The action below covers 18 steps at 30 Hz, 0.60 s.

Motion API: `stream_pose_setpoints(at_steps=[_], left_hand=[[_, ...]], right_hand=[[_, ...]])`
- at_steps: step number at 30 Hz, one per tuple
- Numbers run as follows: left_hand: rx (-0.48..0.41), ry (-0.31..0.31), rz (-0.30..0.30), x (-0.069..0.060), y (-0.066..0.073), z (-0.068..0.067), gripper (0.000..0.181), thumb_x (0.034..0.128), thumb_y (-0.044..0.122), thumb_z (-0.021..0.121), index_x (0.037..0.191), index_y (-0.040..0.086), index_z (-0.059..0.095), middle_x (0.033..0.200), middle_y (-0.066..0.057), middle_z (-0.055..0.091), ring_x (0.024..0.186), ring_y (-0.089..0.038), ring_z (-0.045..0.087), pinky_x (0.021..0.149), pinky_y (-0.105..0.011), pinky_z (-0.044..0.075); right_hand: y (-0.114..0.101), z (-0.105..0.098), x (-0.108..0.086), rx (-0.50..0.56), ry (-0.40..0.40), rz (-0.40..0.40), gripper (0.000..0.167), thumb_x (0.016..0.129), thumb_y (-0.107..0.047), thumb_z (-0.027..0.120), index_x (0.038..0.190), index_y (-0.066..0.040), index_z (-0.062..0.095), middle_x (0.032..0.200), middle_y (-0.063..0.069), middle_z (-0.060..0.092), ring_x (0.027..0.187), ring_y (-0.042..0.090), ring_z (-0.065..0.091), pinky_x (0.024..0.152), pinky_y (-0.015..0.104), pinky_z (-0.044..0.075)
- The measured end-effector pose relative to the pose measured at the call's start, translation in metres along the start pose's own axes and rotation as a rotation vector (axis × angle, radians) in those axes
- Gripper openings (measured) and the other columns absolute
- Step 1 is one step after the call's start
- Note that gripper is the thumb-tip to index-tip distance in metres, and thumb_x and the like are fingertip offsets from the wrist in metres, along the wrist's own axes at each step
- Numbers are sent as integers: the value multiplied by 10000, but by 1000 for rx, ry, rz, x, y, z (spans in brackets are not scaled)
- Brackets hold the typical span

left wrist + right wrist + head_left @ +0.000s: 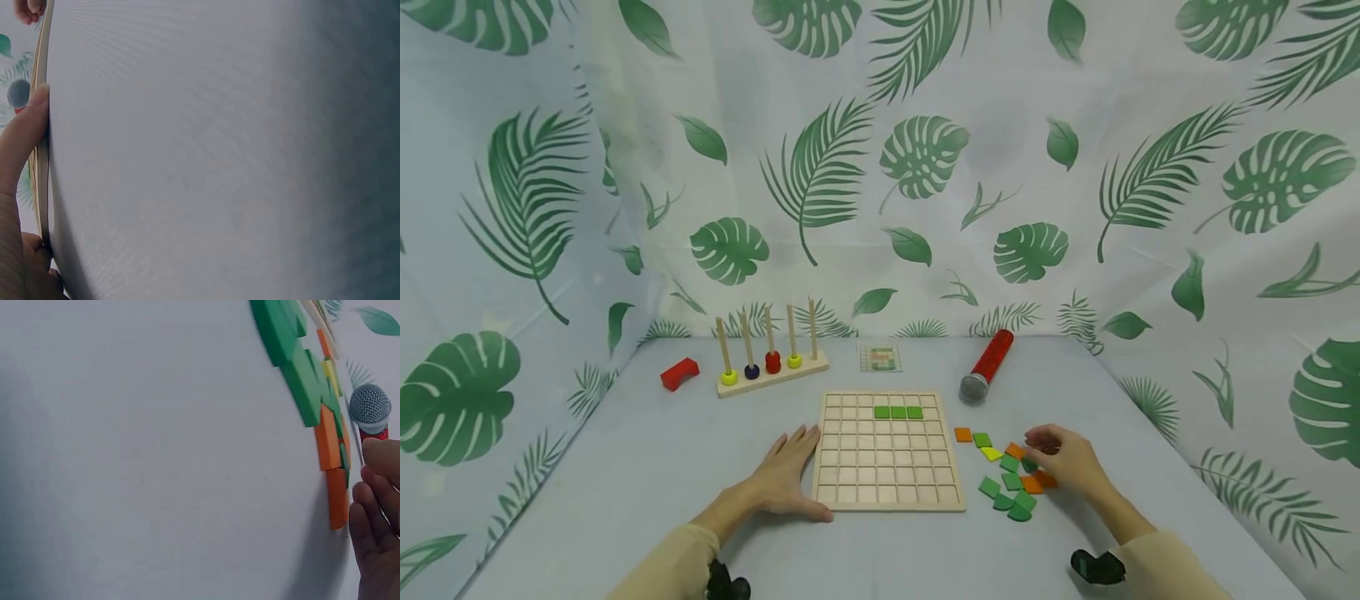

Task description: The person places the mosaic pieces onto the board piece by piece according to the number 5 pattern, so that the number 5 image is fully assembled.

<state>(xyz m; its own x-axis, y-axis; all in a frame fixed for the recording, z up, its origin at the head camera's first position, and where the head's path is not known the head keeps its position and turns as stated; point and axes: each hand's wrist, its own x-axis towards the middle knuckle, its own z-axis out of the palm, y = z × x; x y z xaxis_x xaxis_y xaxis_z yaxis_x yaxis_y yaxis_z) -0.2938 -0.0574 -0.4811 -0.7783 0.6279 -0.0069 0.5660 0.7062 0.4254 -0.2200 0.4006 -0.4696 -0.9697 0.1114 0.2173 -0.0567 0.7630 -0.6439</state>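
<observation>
A square wooden grid board point(887, 457) lies mid-table, with three green square tiles point(898, 412) in a row in its second row of cells. My left hand point(790, 475) rests at the board's left edge, fingers spread; its thumb touches the near left corner. In the left wrist view the thumb point(28, 134) lies against the board's edge point(42, 181). Right of the board my right hand point(1063, 458) hovers at the loose tiles, fingers loosely bent, with no tile visible between them. Under it lie green tiles point(300, 387) and orange tiles point(337, 497).
A red microphone point(988, 365) lies behind the tiles. At the back are a small pattern card point(880, 357) and a wooden peg stand point(772, 375) with coloured rings. A red arched block point(680, 373) sits at the far left. Leaf-print cloth hangs behind.
</observation>
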Motion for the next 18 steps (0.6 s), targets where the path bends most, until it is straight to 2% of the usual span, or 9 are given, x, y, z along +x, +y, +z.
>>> stream_pose_setpoints(at_steps=[7,18], left_hand=[[-6,1,5,1,-1,2,1301,561,750,703,1490,-6,194,1539,-154,210,1421,-319,115,1134,-509,67],[1,7,-1,1,-1,0,1292,563,746,704,1491,0,199,1539,-150,212,1422,-316,112,1135,-503,60]], right_hand=[[6,5,-8,-11,11,-21,239,789,-151,757,982,-53,657,823,-3,630,737,124,562,639,223,485],[3,5,-10,-44,-27,-3,335,746,-174,786,1021,-46,645,891,6,633,798,148,566,663,232,488]])
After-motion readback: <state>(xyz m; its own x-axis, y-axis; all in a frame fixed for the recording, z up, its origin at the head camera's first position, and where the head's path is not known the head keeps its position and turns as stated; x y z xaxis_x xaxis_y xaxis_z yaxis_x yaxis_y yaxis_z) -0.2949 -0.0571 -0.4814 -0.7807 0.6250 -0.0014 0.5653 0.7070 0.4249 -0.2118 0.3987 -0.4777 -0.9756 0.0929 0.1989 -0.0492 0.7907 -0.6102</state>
